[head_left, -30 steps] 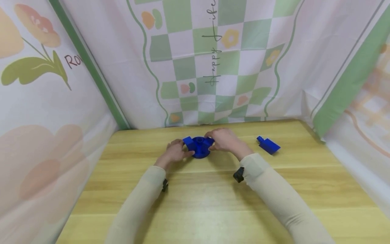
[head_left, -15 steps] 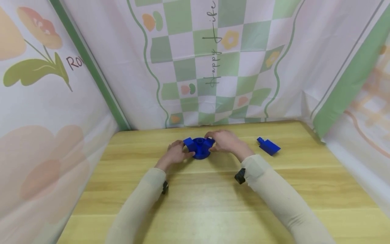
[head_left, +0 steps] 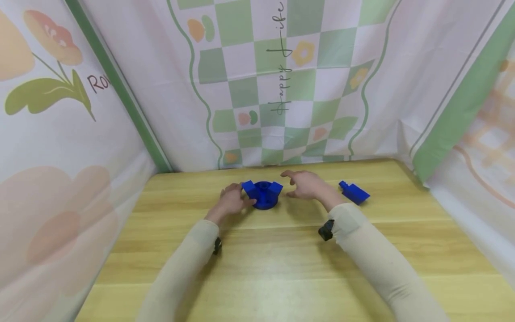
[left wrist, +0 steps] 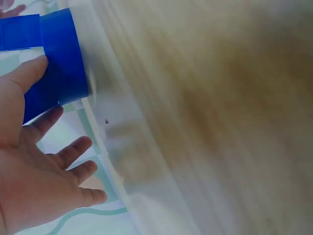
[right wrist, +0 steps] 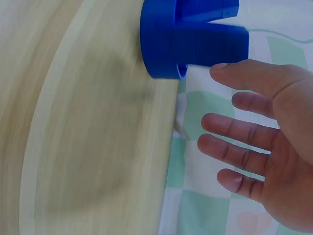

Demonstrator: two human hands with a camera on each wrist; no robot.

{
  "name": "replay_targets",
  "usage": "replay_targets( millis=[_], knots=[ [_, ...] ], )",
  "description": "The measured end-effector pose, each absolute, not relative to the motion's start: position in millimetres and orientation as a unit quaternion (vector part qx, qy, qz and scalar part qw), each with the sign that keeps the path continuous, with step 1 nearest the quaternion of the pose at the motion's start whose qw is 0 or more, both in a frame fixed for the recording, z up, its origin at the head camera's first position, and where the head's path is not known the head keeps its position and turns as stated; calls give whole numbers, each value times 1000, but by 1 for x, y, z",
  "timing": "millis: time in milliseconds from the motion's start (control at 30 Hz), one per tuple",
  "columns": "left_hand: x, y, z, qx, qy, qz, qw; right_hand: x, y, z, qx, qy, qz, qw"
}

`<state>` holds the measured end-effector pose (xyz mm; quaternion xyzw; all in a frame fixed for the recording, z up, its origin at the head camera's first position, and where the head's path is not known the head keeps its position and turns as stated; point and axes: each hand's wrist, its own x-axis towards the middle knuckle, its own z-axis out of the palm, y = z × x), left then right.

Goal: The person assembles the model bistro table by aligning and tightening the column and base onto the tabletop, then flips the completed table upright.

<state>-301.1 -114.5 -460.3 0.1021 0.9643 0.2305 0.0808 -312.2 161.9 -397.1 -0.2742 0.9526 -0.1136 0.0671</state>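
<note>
A round blue plastic base [head_left: 264,203] sits on the table with two flat blue paddles rising from it, a left paddle [head_left: 250,189] and a right paddle [head_left: 276,188]. My left hand [head_left: 232,200] holds the base and left paddle between thumb and index finger; its other fingers spread loosely in the left wrist view. Just right of the base, my right hand [head_left: 307,184] has nothing in it, its fingers extended. In the right wrist view, its thumb is close to the right paddle [right wrist: 212,45]; whether it touches is unclear there, but the head view shows a gap.
A loose blue paddle with a peg end [head_left: 355,193] lies on the wooden table [head_left: 257,268] beyond my right wrist. Patterned cloth [head_left: 249,89] hangs along the table's back edge and both sides.
My right hand has let go of the right paddle and moved a little to the right. The left hand and the base have stayed in place.
</note>
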Motion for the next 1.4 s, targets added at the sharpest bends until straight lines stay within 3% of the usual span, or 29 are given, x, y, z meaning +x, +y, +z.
replay_targets(
  millis=[300, 1400],
  knots=[
    [-303, -113, -460, 83, 960, 249, 99, -313, 183, -394, -250, 957, -124, 79],
    [-300, -114, -457, 70, 965, 246, 58, -312, 237, -393, -222, 966, -128, 42]
  ],
)
